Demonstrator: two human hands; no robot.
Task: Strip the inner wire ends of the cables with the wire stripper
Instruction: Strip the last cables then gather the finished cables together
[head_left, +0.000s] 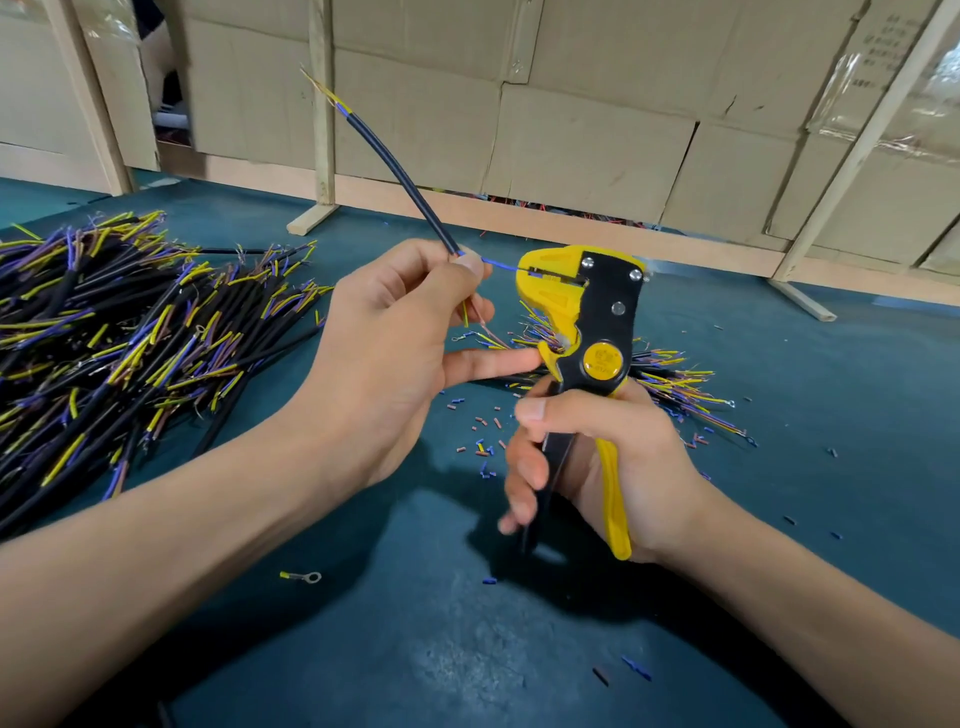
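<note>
Wire stripper (582, 312) sits gripped in the right hand (597, 457); left hand (395, 353) pinches the cable (395, 171), whose blue wire (498, 264) end we lose inside the head.

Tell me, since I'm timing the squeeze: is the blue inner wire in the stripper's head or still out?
In. The blue wire runs from the left hand into the wire stripper head.

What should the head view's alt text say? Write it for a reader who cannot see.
A left hand pinches a black cable, feeding its blue inner wire into the jaws of a yellow-and-black wire stripper gripped by the right hand. Piles of cables lie on the teal table.
</note>
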